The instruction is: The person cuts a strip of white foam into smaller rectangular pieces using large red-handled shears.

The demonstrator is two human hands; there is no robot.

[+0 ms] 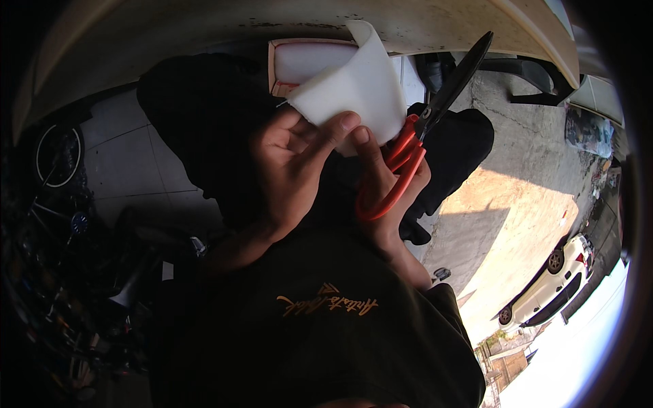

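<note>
Between my hands is a piece of white, soft-looking foam sheet (360,88), its far end curling upward. My left hand (292,160) pinches its near edge, thumb on top and fingers underneath. A pair of scissors (454,85) with red handles and dark blades hangs on my right hand (394,194). Those blades point up and to the right, away from the foam, and look closed or nearly so. My right thumb also presses on the near edge of the foam, close to my left thumb. The fingers behind the handles are partly hidden.
Behind the foam, an orange-edged box (272,68) holds something white. A pale curved panel (204,30) with dark scuffs spans the far side. My dark-clothed knees (194,115) flank the work. At left are a bicycle wheel (58,156) and dark clutter; a white car (554,279) stands at right.
</note>
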